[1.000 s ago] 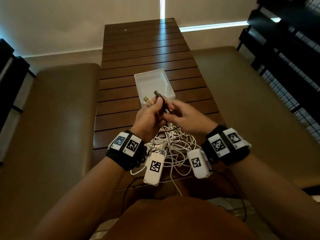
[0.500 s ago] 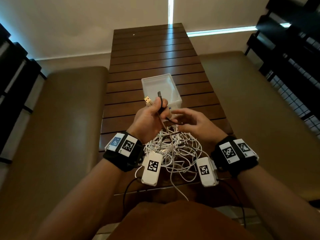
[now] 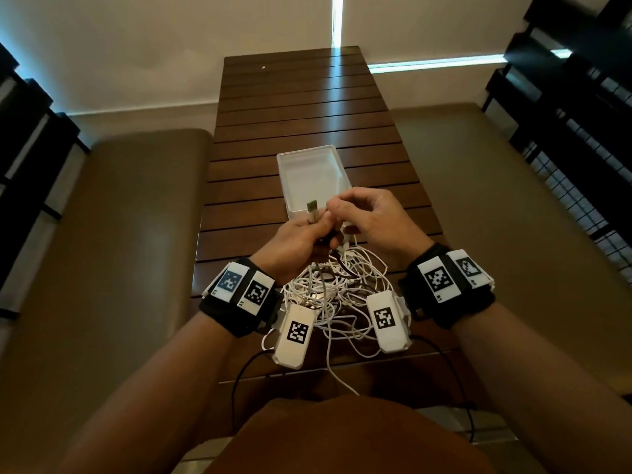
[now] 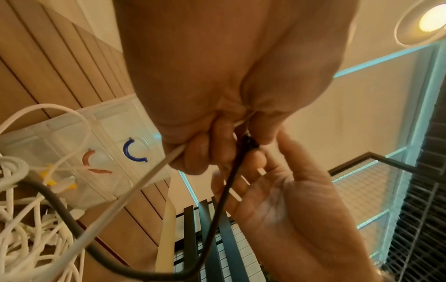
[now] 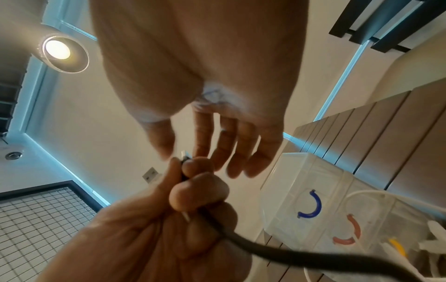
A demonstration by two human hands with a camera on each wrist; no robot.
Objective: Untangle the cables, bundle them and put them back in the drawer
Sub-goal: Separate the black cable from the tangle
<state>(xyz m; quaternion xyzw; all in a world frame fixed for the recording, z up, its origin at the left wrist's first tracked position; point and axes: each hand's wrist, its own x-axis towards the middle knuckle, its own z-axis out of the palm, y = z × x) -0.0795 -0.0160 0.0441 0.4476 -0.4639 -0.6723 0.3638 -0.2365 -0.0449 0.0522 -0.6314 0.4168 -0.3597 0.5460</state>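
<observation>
My left hand (image 3: 316,229) grips two cable ends in its fist: a white cable whose USB plug (image 3: 312,209) sticks up, and a black cable (image 4: 226,190) that trails down to the pile. In the right wrist view the left hand (image 5: 193,190) holds the black cable (image 5: 265,251) with only its plug tip showing. My right hand (image 3: 337,213) meets it from the right, thumb and forefinger pinching that black plug tip, other fingers straight. A tangle of white cables (image 3: 328,292) lies on the table between my wrists.
A translucent white drawer box (image 3: 309,172) stands on the slatted wooden table (image 3: 301,107) just beyond my hands; blue, orange and yellow clips (image 5: 311,208) show through its wall. Padded benches (image 3: 119,217) flank the table. One white cable hangs over the near table edge.
My right hand has risen from beside the pile to the black plug tip held by the left hand. The black plug sits lower in the left fist.
</observation>
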